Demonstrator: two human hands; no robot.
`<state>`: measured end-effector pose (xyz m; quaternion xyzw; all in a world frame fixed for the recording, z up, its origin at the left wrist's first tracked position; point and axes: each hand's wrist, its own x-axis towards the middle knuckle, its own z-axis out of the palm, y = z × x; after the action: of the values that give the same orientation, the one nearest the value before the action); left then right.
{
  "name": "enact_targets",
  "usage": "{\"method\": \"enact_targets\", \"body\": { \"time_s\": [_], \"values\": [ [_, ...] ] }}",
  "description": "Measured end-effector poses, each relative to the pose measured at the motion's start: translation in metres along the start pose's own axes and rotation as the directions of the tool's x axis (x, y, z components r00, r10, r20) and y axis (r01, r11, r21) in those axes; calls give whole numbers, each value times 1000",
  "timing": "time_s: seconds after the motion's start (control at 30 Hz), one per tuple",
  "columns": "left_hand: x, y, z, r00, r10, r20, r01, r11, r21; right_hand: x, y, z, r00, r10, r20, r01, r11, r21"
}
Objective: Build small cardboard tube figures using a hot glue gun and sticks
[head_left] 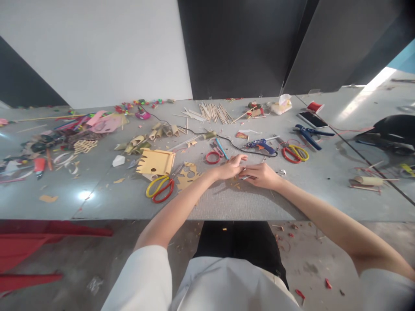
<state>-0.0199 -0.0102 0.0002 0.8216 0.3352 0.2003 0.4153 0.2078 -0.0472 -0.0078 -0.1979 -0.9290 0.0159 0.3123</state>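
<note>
Both my hands rest together on the grey table [210,203] just in front of me. My left hand [229,167] lies with its fingers stretched forward, touching my right hand. My right hand [261,176] is curled, its fingers closed round a small thin piece that I cannot make out. A red ring [212,157] and a blue glue gun [261,145] lie just beyond my fingers. Yellow-and-red scissors [160,188] lie to the left of my left forearm, beside a yellow cardboard piece [156,162].
A second pair of scissors [295,153], blue pliers [308,134] and a phone [313,119] lie to the right. Wooden sticks [214,112] are piled at the back. Coloured craft scraps [74,129] cover the left side. Bamboo rolls [162,131] lie at centre-left.
</note>
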Motion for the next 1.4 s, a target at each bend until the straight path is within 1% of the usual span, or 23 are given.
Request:
{"method": "enact_targets", "body": {
  "time_s": [0.17, 0.33, 0.5, 0.6, 0.73, 0.8, 0.9, 1.0, 1.1, 1.17, 1.3, 1.4],
  "values": [
    [-7, 10, -1, 1000, 0, -18, -3, 992, -125, 0, -3, 3, 997, 49, -63, -49, 999, 9],
    [-11, 18, -2, 1000, -22, 7, 22, 991, -134, 1, -6, 4, 998, 30, -61, -29, 999, 16],
    [-11, 16, -1, 1000, -19, -2, 18, 988, -153, 0, -6, 4, 994, 29, -108, -30, 1000, -5],
    [-11, 11, 2, 1000, -20, -10, 17, 976, -217, 0, -7, 3, 997, 6, -74, -7, 1000, -11],
    [-10, 4, 9, 995, 32, -96, -59, 957, -285, 1, -10, -1, 1000, -4, -21, 2, 997, -79],
    [-11, 5, 11, 988, 50, -149, -89, 960, -267, 0, -11, -3, 1000, -3, 16, 5, 991, -137],
    [-14, 12, 13, 975, 32, -221, -81, 973, -216, -3, -11, -5, 998, -4, 58, 15, 979, -202],
    [-15, 17, 13, 962, 32, -270, -90, 974, -206, -5, -10, -5, 998, -22, 65, 36, 973, -226],
    [-12, 14, 13, 955, 47, -293, -125, 960, -251, -6, -9, -4, 997, -37, 62, 52, 968, -246],
    [-9, 9, 13, 955, 20, -296, -119, 940, -320, -6, -9, -4, 997, -46, 55, 59, 964, -259],
    [-4, 1, 15, 949, -97, -300, -64, 872, -486, -8, -9, -3, 995, -50, 81, 70, 961, -266],
    [-4, 2, 22, 939, -154, -308, -25, 861, -509, -10, -9, -2, 995, -36, 93, 61, 959, -278]
  ]
}}
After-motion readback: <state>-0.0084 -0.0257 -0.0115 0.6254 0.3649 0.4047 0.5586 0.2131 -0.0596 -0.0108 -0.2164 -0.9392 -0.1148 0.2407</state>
